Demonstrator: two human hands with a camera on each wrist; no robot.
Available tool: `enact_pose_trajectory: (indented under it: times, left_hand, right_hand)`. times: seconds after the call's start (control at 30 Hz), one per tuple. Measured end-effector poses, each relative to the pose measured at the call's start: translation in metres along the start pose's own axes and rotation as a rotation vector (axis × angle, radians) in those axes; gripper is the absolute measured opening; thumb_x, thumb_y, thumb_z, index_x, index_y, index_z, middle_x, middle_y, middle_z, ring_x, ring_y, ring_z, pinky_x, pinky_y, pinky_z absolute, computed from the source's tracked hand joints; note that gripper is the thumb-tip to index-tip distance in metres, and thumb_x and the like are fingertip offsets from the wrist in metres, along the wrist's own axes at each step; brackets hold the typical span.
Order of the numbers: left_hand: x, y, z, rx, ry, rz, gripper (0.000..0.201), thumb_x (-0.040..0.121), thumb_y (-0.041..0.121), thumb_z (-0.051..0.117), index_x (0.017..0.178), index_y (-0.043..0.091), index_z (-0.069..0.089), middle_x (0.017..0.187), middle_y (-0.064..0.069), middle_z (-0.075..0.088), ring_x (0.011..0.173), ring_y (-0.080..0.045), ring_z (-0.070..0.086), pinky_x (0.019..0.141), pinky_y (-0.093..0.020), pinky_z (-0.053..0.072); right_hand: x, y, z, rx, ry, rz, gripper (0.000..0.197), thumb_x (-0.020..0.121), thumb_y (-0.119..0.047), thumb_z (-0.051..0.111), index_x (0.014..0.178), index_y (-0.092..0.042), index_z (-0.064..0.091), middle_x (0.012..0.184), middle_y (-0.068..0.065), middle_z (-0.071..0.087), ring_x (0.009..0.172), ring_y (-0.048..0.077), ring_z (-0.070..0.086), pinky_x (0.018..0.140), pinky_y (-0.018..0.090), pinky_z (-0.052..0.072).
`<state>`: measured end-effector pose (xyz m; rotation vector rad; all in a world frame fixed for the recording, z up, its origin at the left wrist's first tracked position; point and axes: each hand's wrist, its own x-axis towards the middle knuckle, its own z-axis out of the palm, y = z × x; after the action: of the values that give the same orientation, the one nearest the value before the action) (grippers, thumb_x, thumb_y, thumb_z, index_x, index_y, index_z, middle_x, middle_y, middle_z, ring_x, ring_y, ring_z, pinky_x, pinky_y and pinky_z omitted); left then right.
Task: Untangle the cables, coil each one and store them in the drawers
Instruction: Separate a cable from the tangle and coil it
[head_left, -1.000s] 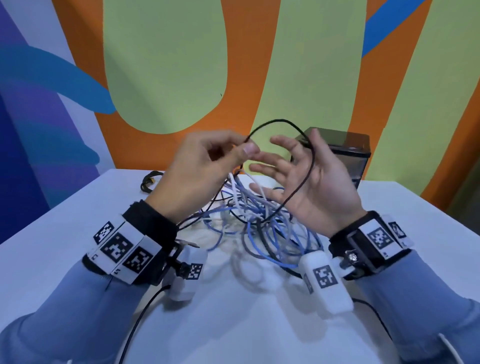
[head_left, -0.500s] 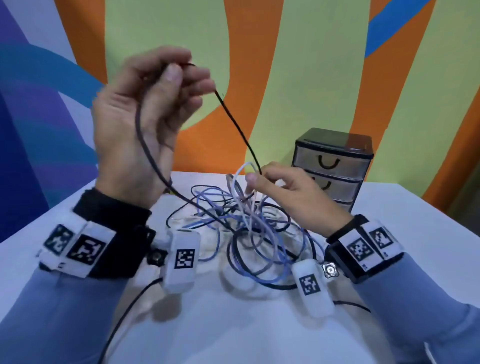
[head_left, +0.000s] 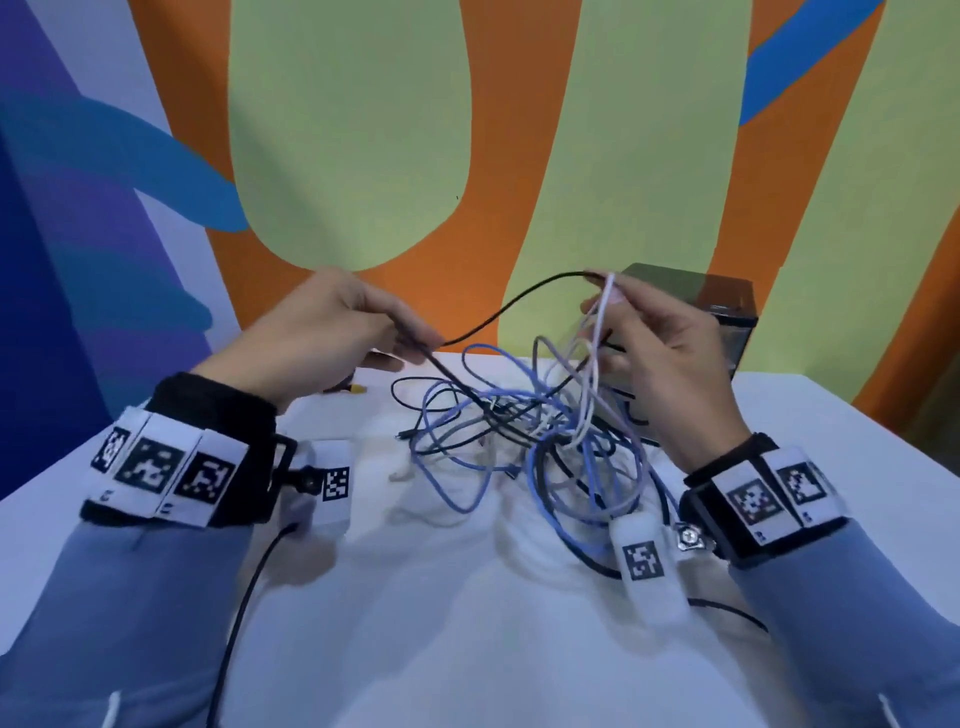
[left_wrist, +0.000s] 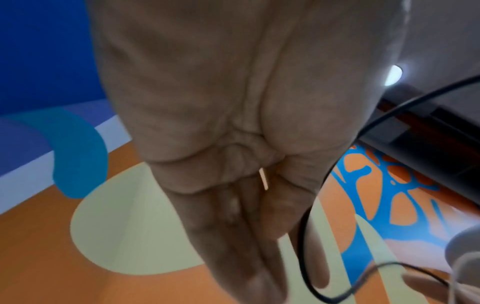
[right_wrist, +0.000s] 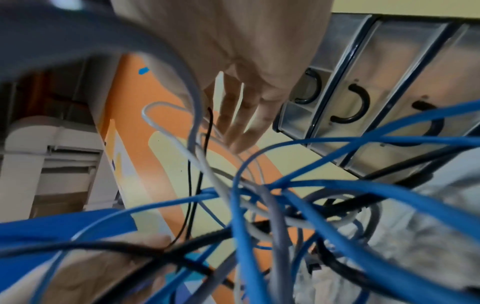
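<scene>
While both hands' fingers pinch it, black cable (head_left: 519, 299) spans left-right, arching upward.

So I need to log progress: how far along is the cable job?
Nothing looks finished: the tangle of blue, grey and black cables lies on the table, and the drawers look closed. In hand: the left hand and right hand hold a black cable between them. Left: untangling, coiling, storing.
</scene>
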<state>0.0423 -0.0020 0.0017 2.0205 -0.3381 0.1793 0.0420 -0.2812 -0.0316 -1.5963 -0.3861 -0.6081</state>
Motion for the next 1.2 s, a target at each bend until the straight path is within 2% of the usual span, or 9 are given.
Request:
enact_pose_trajectory:
  times: [0.1, 0.27, 0.4, 0.53, 0.7, 0.9, 0.97, 1.07, 1.2]
  left_hand:
    - [0.000, 0.004, 0.003, 0.072, 0.109, 0.057, 0.047, 0.097, -0.005, 0.048, 0.090, 0.020, 0.087, 0.109, 0.001, 0.081, 0.112, -0.003, 0.072, 0.106, -0.042, 0.057]
    - [-0.004, 0.017, 0.006, -0.236, 0.354, 0.218, 0.024, 0.103, 0.012, 0.059, 0.102, 0.019, 0.083, 0.110, -0.002, 0.081, 0.111, -0.020, 0.073, 0.100, -0.043, 0.058]
    - [-0.006, 0.019, 0.030, -0.049, 0.085, 0.309, 0.037, 0.089, 0.044, 0.075, 0.118, 0.021, 0.079, 0.110, 0.005, 0.081, 0.107, -0.007, 0.074, 0.098, -0.025, 0.057]
    - [-0.007, 0.016, 0.045, 0.093, -0.064, 0.376, 0.013, 0.094, 0.033, 0.077, 0.095, 0.021, 0.082, 0.072, -0.002, 0.075, 0.061, -0.012, 0.061, 0.059, -0.031, 0.050]
    - [-0.011, 0.028, 0.036, -0.233, 0.269, 0.575, 0.017, 0.104, 0.023, 0.067, 0.092, 0.014, 0.076, 0.051, 0.005, 0.051, 0.048, -0.011, 0.040, 0.047, -0.025, 0.030]
    - [-0.003, 0.021, -0.004, -0.638, 0.770, 0.568, 0.022, 0.110, 0.025, 0.054, 0.089, 0.017, 0.053, 0.061, 0.002, 0.047, 0.047, -0.014, 0.032, 0.045, -0.029, 0.028]
    - [0.001, 0.015, -0.012, -0.623, 0.801, 0.376, 0.022, 0.103, 0.023, 0.058, 0.083, 0.017, 0.058, 0.062, 0.003, 0.049, 0.047, -0.013, 0.032, 0.045, -0.028, 0.028]
    - [0.008, 0.005, -0.013, -0.304, 0.808, 0.125, 0.010, 0.085, 0.025, 0.065, 0.077, 0.022, 0.068, 0.064, 0.005, 0.056, 0.050, -0.016, 0.045, 0.051, -0.031, 0.039]
    - [0.005, 0.005, -0.001, 0.165, 0.683, 0.189, 0.048, 0.085, 0.023, 0.063, 0.131, 0.037, 0.065, 0.127, 0.004, 0.061, 0.110, -0.010, 0.064, 0.101, -0.037, 0.052]
  right_hand:
    - [-0.003, 0.001, 0.003, -0.052, -0.024, -0.039, 0.025, 0.107, -0.022, 0.059, 0.128, -0.022, 0.072, 0.111, 0.018, 0.056, 0.062, 0.016, 0.059, 0.049, 0.028, 0.053]
    - [-0.004, 0.010, 0.006, -0.372, -0.304, -0.173, 0.025, 0.104, -0.025, 0.064, 0.126, -0.031, 0.076, 0.086, 0.012, 0.059, 0.077, 0.023, 0.055, 0.071, 0.031, 0.046]
    - [-0.009, 0.000, 0.014, -0.382, -0.341, -0.286, 0.026, 0.102, -0.017, 0.068, 0.124, -0.027, 0.076, 0.080, 0.007, 0.053, 0.076, 0.014, 0.051, 0.065, 0.024, 0.042]
    - [-0.011, -0.008, 0.015, -0.220, -0.272, -0.211, 0.023, 0.095, -0.006, 0.072, 0.108, -0.022, 0.063, 0.077, 0.005, 0.055, 0.071, 0.018, 0.052, 0.057, 0.042, 0.042]
    - [-0.019, -0.006, 0.019, -0.321, -0.620, -0.029, 0.014, 0.095, -0.016, 0.075, 0.100, -0.022, 0.064, 0.085, 0.011, 0.067, 0.068, 0.009, 0.056, 0.058, 0.013, 0.039]
    - [-0.014, 0.000, 0.016, -0.492, -0.544, -0.149, 0.006, 0.100, -0.024, 0.070, 0.095, -0.028, 0.070, 0.086, -0.009, 0.069, 0.085, 0.011, 0.064, 0.074, 0.017, 0.046]
    - [-0.013, 0.003, 0.013, -0.420, -0.402, -0.170, 0.004, 0.100, -0.021, 0.070, 0.098, -0.025, 0.071, 0.091, -0.008, 0.073, 0.090, 0.011, 0.068, 0.082, 0.026, 0.053]
    - [-0.009, 0.002, 0.012, -0.165, -0.160, -0.134, 0.007, 0.104, -0.018, 0.064, 0.109, -0.019, 0.068, 0.086, 0.002, 0.075, 0.077, 0.013, 0.069, 0.058, 0.036, 0.054]
    - [-0.005, 0.002, 0.008, -0.161, 0.008, -0.249, 0.019, 0.106, -0.022, 0.062, 0.121, -0.022, 0.074, 0.077, 0.013, 0.060, 0.068, 0.013, 0.053, 0.064, 0.034, 0.043]
